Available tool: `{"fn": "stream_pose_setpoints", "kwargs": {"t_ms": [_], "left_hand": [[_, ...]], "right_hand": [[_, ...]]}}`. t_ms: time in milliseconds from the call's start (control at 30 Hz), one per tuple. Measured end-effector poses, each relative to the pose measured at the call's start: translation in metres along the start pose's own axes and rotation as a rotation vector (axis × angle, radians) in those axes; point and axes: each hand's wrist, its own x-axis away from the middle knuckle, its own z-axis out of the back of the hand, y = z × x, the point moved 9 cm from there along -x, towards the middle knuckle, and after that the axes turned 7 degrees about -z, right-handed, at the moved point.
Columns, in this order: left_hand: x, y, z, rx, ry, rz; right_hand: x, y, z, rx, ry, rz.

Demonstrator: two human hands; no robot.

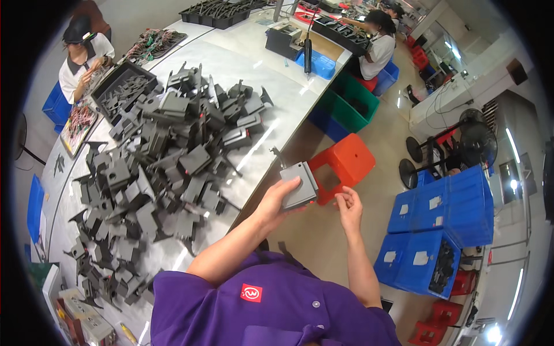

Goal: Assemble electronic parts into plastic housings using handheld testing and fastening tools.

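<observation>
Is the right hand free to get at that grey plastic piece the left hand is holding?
Probably yes. The right hand is empty and right beside the grey plastic piece held in the left hand, with nothing between them.

Grey parts heap (167,155) crowding the table (277,98) — its near edge strip seemingly bare, orange stool (346,161) beyond

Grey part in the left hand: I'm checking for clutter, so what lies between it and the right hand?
Nothing; in the head view only bare floor shows between the grey part and the right hand.
</observation>
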Motion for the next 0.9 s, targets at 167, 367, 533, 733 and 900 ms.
{"fn": "stream_pose_setpoints", "kwargs": {"t_ms": [167,367,533,733,900], "left_hand": [[-0.084,0.048,0.000,0.012,0.062,-0.056],[-0.155,0.078,0.045,0.013,0.215,-0.230],[-0.204,0.098,0.069,0.039,0.391,-0.377],[-0.317,0.118,0.077,0.113,0.651,-0.510],[-0.402,0.135,0.068,0.293,0.759,-0.469]], "right_hand": [[-0.121,-0.032,-0.029,0.045,-0.045,0.023],[-0.298,-0.048,-0.102,0.100,-0.245,0.105],[-0.466,-0.077,-0.160,0.268,-0.171,0.341],[-0.640,-0.083,-0.214,0.408,0.043,0.402],[-0.677,-0.089,-0.244,0.596,-0.023,0.334]]}}
